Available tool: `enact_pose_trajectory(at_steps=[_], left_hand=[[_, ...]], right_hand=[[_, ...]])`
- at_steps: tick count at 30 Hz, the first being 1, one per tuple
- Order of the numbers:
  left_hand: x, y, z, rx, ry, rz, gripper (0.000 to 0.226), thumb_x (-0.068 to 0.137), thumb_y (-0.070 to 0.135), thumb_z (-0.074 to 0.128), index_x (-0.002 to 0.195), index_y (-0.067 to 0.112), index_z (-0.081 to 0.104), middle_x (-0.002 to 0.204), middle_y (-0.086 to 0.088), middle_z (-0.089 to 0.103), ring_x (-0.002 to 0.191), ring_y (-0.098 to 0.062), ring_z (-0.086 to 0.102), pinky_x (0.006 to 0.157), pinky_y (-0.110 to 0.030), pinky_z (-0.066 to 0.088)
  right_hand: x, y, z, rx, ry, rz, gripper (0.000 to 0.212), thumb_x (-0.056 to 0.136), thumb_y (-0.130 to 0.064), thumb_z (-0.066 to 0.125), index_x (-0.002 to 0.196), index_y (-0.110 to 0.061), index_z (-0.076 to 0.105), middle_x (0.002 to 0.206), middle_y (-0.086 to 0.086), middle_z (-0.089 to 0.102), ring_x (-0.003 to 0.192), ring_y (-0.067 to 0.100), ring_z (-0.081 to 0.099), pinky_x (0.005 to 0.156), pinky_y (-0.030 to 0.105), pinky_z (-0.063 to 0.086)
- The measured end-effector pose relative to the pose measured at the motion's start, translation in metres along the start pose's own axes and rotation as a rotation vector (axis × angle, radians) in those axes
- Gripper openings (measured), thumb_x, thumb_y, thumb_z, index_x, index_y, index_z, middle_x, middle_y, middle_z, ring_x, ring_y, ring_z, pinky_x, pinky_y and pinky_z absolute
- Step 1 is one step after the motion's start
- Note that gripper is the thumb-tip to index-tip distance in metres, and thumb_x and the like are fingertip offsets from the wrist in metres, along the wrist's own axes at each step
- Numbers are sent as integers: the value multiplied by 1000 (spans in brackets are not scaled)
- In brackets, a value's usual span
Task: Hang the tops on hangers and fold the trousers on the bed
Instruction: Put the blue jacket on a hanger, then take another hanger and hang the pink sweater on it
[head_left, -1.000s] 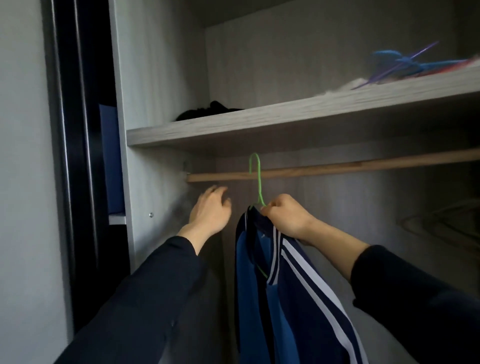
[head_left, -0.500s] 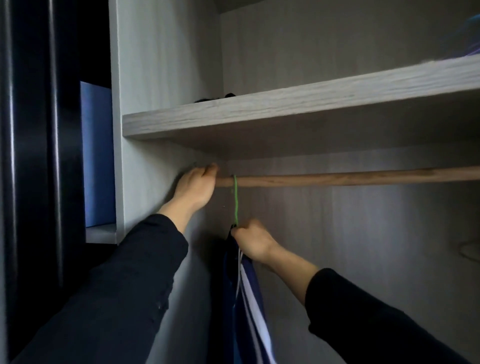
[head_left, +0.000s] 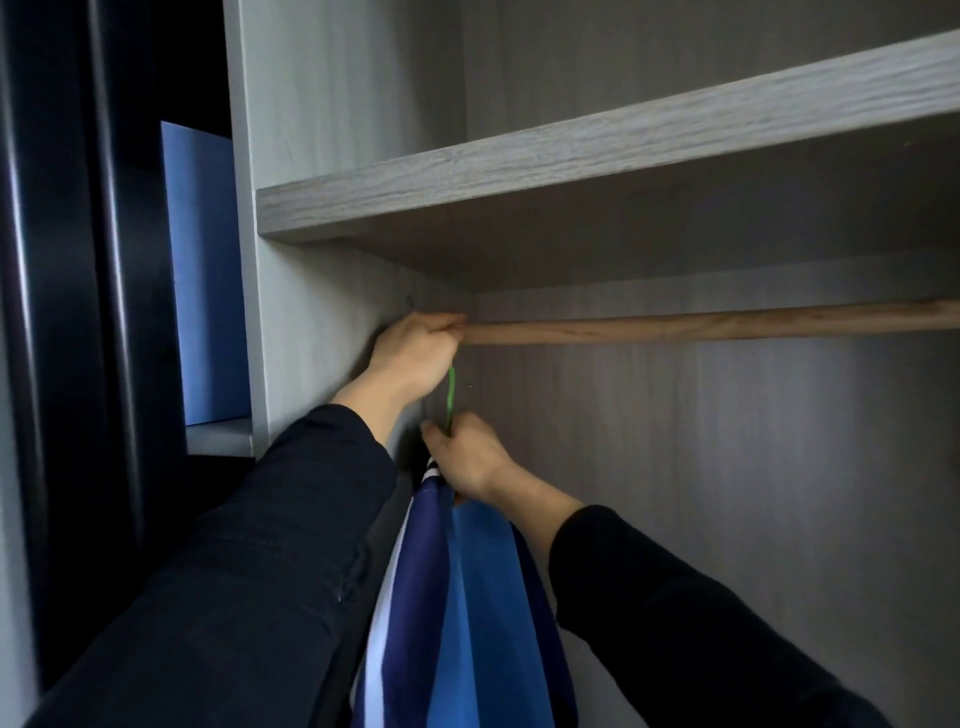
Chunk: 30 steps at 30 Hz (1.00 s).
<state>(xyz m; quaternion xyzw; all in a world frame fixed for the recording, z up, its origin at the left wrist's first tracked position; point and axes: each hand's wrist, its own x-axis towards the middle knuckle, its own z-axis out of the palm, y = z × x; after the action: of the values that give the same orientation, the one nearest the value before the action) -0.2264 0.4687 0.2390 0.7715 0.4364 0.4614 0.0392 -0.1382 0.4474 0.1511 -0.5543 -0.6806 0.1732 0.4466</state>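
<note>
— Left hand (head_left: 415, 353): what did it have?
— Its fingers were curled round the wooden rail (head_left: 701, 325), at the rail's left end
— And the shelf (head_left: 571, 156)?
— Just above the rail
— The blue striped top (head_left: 467, 597)?
— It hung below the rail's left end, under the right hand (head_left: 467, 457)
— That hand?
— It pinched the neck of the green hanger (head_left: 450, 395), just beneath the rail; the left hand hid the hook, so I could not tell whether it sat over the rail
</note>
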Motion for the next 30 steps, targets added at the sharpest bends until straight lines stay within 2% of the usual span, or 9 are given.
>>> enact_pose_trajectory(at_steps=[2, 4, 7, 10, 13, 16, 23, 27, 30], left_hand=[[-4, 0, 3, 15, -23, 7, 41, 100, 30, 43, 141, 26, 47, 149, 1, 43, 137, -21, 38, 112, -26, 29], [-8, 2, 7, 43, -43, 10, 45, 101, 31, 41, 145, 25, 40, 151, -2, 40, 137, -22, 37, 112, -29, 29], [-12, 13, 17, 172, 8, 7, 46, 101, 31, 36, 145, 16, 39, 149, -11, 40, 135, -29, 38, 110, -33, 30], [-17, 41, 37, 318, 197, 64, 42, 99, 26, 35, 134, 7, 48, 145, -15, 42, 137, -31, 32, 117, -41, 16], [-24, 86, 68, 236, 244, 214, 40, 98, 20, 36, 133, 7, 48, 146, -15, 42, 140, -29, 28, 118, -39, 8], [-33, 136, 101, 144, 200, 350, 41, 99, 21, 35, 136, 9, 47, 146, -15, 42, 137, -31, 32, 117, -39, 13], [-67, 231, 171, 41, 77, 565, 45, 101, 25, 30, 144, 17, 38, 154, -8, 33, 144, -23, 23, 119, -43, 5], [-83, 264, 194, -14, 94, 628, 45, 102, 26, 29, 145, 16, 39, 143, -8, 46, 134, -26, 34, 119, -43, 5], [-87, 276, 204, -46, 141, 616, 42, 102, 25, 33, 140, 14, 46, 129, -9, 55, 122, -28, 43, 117, -44, 14]], right_hand=[[-2, 4, -4, -46, 0, -23, 45, 98, -51, 36, 101, -9, 51, 97, 16, 63, 82, 36, 66, 51, 39, 56], [-6, 11, -15, -65, 0, -60, 42, 100, -48, 33, 108, -11, 51, 99, 14, 60, 91, 37, 64, 56, 34, 52], [-18, 25, -46, -112, 62, -116, 29, 103, -33, 39, 101, -8, 52, 100, 14, 61, 97, 29, 59, 76, 31, 44], [-40, 42, -90, -275, 123, -116, 19, 101, -27, 42, 95, -9, 45, 92, 9, 59, 88, 25, 56, 66, 27, 45], [-70, 61, -141, -521, 212, -80, 26, 99, -29, 45, 105, -5, 50, 105, 16, 62, 97, 33, 59, 78, 36, 49], [-107, 78, -188, -698, 321, -18, 31, 98, -32, 45, 116, -7, 50, 109, 14, 61, 99, 33, 59, 82, 39, 49], [-188, 105, -281, -1042, 553, 101, 26, 92, -27, 49, 111, -10, 51, 110, 9, 59, 93, 31, 59, 68, 36, 49], [-230, 109, -328, -1265, 607, 131, 23, 85, -21, 55, 104, -9, 53, 108, 12, 60, 100, 34, 57, 67, 33, 36], [-253, 106, -355, -1469, 623, 208, 31, 84, -28, 59, 108, -10, 54, 112, 10, 60, 107, 32, 55, 76, 36, 42]])
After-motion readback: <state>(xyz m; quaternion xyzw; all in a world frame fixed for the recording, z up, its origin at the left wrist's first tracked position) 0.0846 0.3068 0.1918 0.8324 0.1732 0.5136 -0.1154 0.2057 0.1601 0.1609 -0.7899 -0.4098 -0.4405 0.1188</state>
